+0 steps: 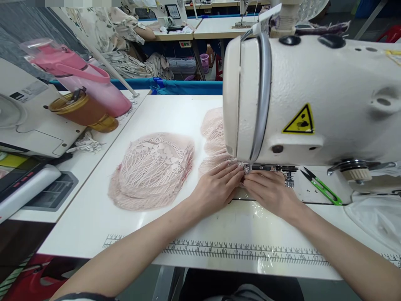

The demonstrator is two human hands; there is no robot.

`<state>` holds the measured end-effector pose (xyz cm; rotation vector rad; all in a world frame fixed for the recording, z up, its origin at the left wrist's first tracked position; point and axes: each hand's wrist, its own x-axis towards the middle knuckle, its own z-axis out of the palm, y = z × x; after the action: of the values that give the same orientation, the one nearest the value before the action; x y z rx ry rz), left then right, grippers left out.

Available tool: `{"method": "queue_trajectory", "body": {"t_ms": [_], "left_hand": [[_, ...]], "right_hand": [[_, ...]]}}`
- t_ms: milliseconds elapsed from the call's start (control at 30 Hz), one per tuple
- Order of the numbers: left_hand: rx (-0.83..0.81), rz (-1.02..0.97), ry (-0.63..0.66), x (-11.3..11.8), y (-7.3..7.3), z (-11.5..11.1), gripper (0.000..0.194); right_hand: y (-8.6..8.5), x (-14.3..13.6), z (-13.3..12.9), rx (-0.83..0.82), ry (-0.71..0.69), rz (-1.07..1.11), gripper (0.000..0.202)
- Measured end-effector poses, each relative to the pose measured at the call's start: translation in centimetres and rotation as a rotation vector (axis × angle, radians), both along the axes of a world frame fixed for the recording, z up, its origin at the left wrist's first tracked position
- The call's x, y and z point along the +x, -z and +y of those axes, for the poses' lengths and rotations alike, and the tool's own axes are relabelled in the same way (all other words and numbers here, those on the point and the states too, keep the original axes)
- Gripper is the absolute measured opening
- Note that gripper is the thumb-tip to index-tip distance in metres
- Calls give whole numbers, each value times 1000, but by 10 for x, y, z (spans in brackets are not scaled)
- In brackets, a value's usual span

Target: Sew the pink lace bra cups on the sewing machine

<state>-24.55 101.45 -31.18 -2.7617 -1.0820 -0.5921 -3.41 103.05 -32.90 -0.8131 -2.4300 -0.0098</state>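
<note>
Pale pink lace fabric [216, 142] lies partly behind the head of a white sewing machine [300, 96], its near edge running under the presser foot area. My left hand [217, 184] rests on this lace just left of the needle, fingers close together and gripping its edge. Right beside it, my right hand [271, 190] has curled fingers closed on the same edge; its fingertips are partly hidden under the machine head. Left of my hands sits a stack of pink lace pieces [156, 167]. Green-handled thread snips [322, 187] lie right of my right hand.
A printed ruler strip [225, 251] runs along the table's front edge. At the left stand a pink bottle [90, 79], a brown cup [84, 110] and another machine [34, 113]. White cloth [376, 217] lies at the right. Behind, a person's patterned sleeve [122, 29] shows near another worktable.
</note>
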Motion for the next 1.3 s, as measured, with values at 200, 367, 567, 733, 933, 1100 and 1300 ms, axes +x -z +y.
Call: {"method": "queue_trajectory", "body": {"t_ms": [200, 367, 567, 733, 933, 1100, 1300], "left_hand": [[19, -3, -37, 2, 2, -1, 34], [60, 6, -48, 3, 1, -1, 33], [71, 19, -58, 4, -1, -1, 33], [83, 36, -62, 5, 0, 0, 33], [81, 27, -73, 6, 0, -2, 33], [67, 29, -86, 7, 0, -2, 32], [84, 36, -76, 9, -2, -2, 30]], "right_hand": [[-2, 1, 1, -33, 1, -11, 24], [0, 3, 3, -33, 0, -46, 25], [-1, 4, 4, -41, 19, 1, 23], [-12, 3, 0, 20, 92, -31, 21], [-12, 4, -1, -23, 162, 81, 20], [11, 7, -1, -62, 242, 169, 22], [18, 11, 1, -136, 342, 228, 22]]}}
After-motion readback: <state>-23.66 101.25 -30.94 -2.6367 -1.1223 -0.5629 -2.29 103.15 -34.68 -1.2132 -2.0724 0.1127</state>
